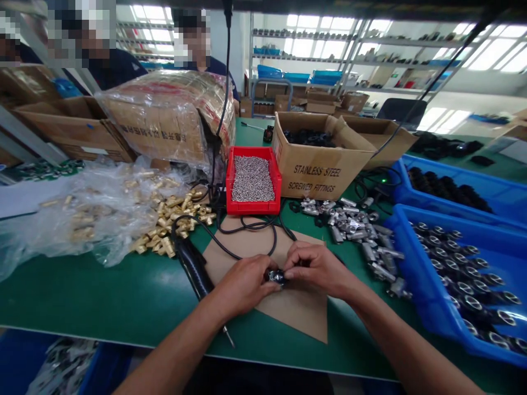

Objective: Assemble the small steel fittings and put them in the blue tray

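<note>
Above the cardboard sheet [296,312], my left hand [247,282] is closed around a small black fitting with a shiny metal ring [275,277]. My right hand [315,269] meets it from the right, thumb and fingers pinched together against the fitting's edge. Whatever lies between those right fingertips is too small or hidden to make out. To the left of my left hand, a black electric screwdriver [195,271] lies on the table, its bit pointing toward the front edge. A red bin [253,207] full of tiny metal screws stands beyond my hands.
Brass fittings [164,233] spill from a plastic bag [111,214] at left. Steel fittings [358,227] are heaped right of the sheet. Blue trays [415,285] of black parts line the right side. An open carton [317,170] and black cables [257,225] lie beyond; people sit opposite.
</note>
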A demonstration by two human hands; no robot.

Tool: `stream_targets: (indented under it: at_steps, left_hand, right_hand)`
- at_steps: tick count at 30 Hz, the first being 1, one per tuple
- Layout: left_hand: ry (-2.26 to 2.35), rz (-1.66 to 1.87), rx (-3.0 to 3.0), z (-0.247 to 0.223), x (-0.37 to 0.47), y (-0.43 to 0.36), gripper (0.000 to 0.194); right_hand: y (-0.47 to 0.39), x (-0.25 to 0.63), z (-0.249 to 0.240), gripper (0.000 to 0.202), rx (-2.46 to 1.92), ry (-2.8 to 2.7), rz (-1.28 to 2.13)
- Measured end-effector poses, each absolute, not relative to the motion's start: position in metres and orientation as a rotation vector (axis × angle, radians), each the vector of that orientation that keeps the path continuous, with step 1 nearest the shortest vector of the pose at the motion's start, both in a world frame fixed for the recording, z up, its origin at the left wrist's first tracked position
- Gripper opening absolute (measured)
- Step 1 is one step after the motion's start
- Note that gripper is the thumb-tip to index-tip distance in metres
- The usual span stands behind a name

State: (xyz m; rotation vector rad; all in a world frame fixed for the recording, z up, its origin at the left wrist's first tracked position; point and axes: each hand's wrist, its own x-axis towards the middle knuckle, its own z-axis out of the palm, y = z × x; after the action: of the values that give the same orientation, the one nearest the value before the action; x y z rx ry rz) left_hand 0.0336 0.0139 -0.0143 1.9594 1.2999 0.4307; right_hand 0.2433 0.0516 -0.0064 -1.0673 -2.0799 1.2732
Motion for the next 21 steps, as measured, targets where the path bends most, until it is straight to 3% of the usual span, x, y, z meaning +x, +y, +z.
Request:
stream_targets:
  at_steps: [10, 17, 21]
  left_hand:
    - [1.297, 0.412, 1.915, -0.012, 0.035, 0.013, 0.021]
    - [1.31, 0.392, 1.925, -0.011, 0.035, 0.014, 0.021]
    - [1.285, 0.415, 1.911, -0.01, 0.035, 0.014, 0.02]
  right_hand:
    - [0.041, 0.25, -0.026, 0.014, -0.977, -2.0, 1.468]
    - [0.029, 0.234, -0.032, 0.029, -1.312, -1.379, 1.901]
    - [0.045, 0.237, -0.022, 0.026, -1.306, -1.656, 1.795]
